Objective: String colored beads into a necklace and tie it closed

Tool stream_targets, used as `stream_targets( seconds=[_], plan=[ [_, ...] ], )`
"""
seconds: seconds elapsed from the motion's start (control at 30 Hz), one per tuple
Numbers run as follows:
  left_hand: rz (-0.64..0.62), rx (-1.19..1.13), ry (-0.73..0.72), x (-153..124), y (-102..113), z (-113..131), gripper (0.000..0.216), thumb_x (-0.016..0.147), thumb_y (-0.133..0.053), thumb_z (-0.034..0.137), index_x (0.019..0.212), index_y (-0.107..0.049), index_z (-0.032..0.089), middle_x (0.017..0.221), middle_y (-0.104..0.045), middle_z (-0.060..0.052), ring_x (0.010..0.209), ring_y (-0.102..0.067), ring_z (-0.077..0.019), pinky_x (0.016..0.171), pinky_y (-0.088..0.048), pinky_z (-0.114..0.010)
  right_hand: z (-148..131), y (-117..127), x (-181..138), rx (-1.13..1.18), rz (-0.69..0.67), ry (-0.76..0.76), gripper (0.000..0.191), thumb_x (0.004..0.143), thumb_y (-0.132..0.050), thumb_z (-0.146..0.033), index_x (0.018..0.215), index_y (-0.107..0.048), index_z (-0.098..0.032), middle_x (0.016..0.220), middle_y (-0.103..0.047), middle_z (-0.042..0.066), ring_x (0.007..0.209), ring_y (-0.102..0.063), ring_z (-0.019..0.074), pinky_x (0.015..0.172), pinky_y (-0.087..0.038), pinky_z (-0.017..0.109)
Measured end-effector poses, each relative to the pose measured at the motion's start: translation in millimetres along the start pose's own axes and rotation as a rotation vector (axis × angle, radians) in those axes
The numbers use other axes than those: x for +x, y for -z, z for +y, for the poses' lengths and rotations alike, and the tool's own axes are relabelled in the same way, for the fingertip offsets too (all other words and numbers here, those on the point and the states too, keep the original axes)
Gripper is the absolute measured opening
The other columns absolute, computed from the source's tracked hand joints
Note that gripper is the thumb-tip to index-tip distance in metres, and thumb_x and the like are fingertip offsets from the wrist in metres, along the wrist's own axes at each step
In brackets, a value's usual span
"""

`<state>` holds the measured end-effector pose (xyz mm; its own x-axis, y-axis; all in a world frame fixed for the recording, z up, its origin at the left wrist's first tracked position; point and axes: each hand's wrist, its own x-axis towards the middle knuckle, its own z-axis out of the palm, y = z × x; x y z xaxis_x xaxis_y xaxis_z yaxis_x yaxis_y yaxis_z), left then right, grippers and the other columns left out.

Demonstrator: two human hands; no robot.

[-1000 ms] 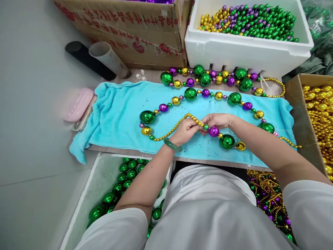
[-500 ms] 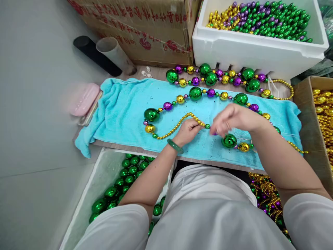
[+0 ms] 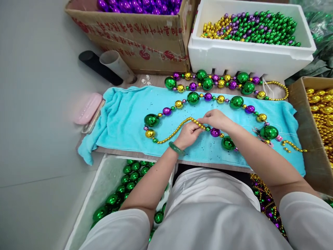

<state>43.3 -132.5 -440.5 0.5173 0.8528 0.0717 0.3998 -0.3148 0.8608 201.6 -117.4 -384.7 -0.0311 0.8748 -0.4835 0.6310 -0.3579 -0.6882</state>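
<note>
A bead garland (image 3: 193,98) of green, purple and gold balls lies in a loop on the blue towel (image 3: 125,118). Its run of small gold beads (image 3: 171,132) curves in to my left hand (image 3: 188,135), whose fingers are closed on the strand. My right hand (image 3: 217,119) meets it there, fingertips pinched on the same gold strand beside a small green bead (image 3: 207,128). Below my right hand lie a purple ball (image 3: 215,132) and a large green ball (image 3: 228,142). My right forearm hides part of the lower row.
Another garland (image 3: 207,83) lies behind the towel, before a white foam box (image 3: 247,52) of small beads. A cardboard box (image 3: 130,38) holds purple balls; one at right (image 3: 299,104) holds gold beads. Small pliers (image 3: 257,132), a short gold bead piece (image 3: 293,146) and a pink case (image 3: 90,108) lie near.
My right hand has moved left from above the purple ball to the gold strand at my left hand. The purple ball and the pliers have come into sight. The view has tilted up slightly.
</note>
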Motion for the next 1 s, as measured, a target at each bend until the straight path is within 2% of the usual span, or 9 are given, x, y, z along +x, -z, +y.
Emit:
stream_targets(
  seconds=[0.1, 0.2, 0.33, 0.37, 0.5, 0.6, 0.8, 0.9, 1.0],
  plan=[
    [0.015, 0.001, 0.019, 0.4, -1.1, 0.0, 0.021, 0.079, -0.061, 0.026, 0.061, -0.064, 0.015, 0.068, -0.063, -0.003, 0.068, -0.056, -0.0142, 0.065, -0.041, -0.026, 0.2, -2.4, 1.2, 0.204, 0.089, 0.055, 0.017, 0.069, -0.068, -0.029, 0.068, -0.064, -0.012, 0.057, -0.049, -0.003, 0.056, -0.042, 0.0092, 0.057, -0.033, 0.026],
    [0.047, -0.051, 0.029, 1.5, -1.4, -3.2, 0.023, 0.078, -0.062, 0.025, 0.058, -0.061, 0.015, 0.062, -0.058, -0.001, 0.063, -0.052, -0.0125, 0.063, -0.039, -0.026, 3.2, 2.0, -25.3, 0.292, 0.086, 0.327, 0.017, 0.073, -0.064, -0.03, 0.068, -0.066, -0.014, 0.071, -0.059, 0.001, 0.067, -0.051, 0.0115, 0.067, -0.041, 0.027],
    [0.051, -0.099, 0.044, 2.5, 0.1, -5.9, 0.021, 0.077, -0.061, 0.021, 0.057, -0.061, 0.015, 0.061, -0.057, 0.0, 0.063, -0.051, -0.0115, 0.062, -0.039, -0.024, 12.3, 21.5, -71.0, 0.082, -0.471, 0.641, 0.015, 0.078, -0.064, -0.029, 0.08, -0.073, -0.018, 0.088, -0.069, 0.004, 0.08, -0.06, 0.0143, 0.076, -0.045, 0.029],
    [0.052, -0.102, 0.052, 2.5, 0.4, -5.4, 0.021, 0.077, -0.062, 0.022, 0.057, -0.061, 0.015, 0.061, -0.057, 0.0, 0.063, -0.052, -0.0116, 0.062, -0.039, -0.024, 16.1, 27.6, -74.0, 0.067, -0.465, 0.606, 0.016, 0.079, -0.063, -0.029, 0.083, -0.074, -0.018, 0.088, -0.07, 0.004, 0.08, -0.061, 0.0148, 0.076, -0.046, 0.029],
    [0.05, -0.143, 0.045, 2.2, -0.7, 0.2, 0.016, 0.076, -0.063, 0.025, 0.064, -0.067, 0.015, 0.068, -0.064, -0.002, 0.067, -0.056, -0.0132, 0.065, -0.042, -0.025, 38.2, 43.9, -37.2, 0.153, 0.074, 0.269, 0.019, 0.075, -0.065, -0.029, 0.083, -0.073, -0.014, 0.078, -0.069, 0.005, 0.073, -0.059, 0.0153, 0.069, -0.045, 0.029],
    [0.022, -0.159, -0.01, 2.6, -2.0, 4.0, 0.014, 0.077, -0.062, 0.025, 0.07, -0.07, 0.017, 0.073, -0.068, -0.003, 0.071, -0.059, -0.0141, 0.069, -0.044, -0.026, 56.4, 37.2, 8.9, 0.306, -0.294, 0.107, 0.022, 0.066, -0.069, -0.019, 0.087, -0.072, -0.013, 0.081, -0.07, 0.005, 0.064, -0.055, 0.011, 0.055, -0.041, 0.023],
    [0.033, -0.149, -0.066, 3.3, 1.2, 4.5, 0.023, 0.081, -0.058, 0.027, 0.063, -0.067, 0.016, 0.057, -0.06, -0.001, 0.06, -0.053, -0.012, 0.063, -0.043, -0.025, 71.7, -5.6, 46.2, 0.662, -1.018, 0.18, 0.035, 0.06, -0.066, -0.011, 0.095, -0.065, -0.011, 0.088, -0.072, 0.008, 0.058, -0.057, 0.0082, 0.054, -0.045, 0.02],
    [0.007, -0.153, -0.093, 1.1, 3.6, 3.4, 0.026, 0.083, -0.054, 0.023, 0.061, -0.065, 0.016, 0.058, -0.061, -0.001, 0.062, -0.055, -0.0122, 0.067, -0.044, -0.026, 73.3, -13.2, 47.0, 0.67, -1.086, 0.16, 0.029, 0.062, -0.068, -0.015, 0.089, -0.064, -0.009, 0.079, -0.072, 0.009, 0.058, -0.059, 0.0106, 0.057, -0.048, 0.023],
    [0.04, -0.127, -0.071, -3.7, 2.2, 1.8, 0.022, 0.083, -0.054, 0.024, 0.067, -0.068, 0.017, 0.069, -0.066, -0.003, 0.072, -0.059, -0.0145, 0.073, -0.045, -0.028, 71.8, -6.1, 45.9, 0.613, -0.93, 0.074, 0.022, 0.058, -0.072, -0.016, 0.077, -0.066, -0.009, 0.069, -0.069, 0.006, 0.056, -0.058, 0.0099, 0.055, -0.046, 0.021]
  ],
)
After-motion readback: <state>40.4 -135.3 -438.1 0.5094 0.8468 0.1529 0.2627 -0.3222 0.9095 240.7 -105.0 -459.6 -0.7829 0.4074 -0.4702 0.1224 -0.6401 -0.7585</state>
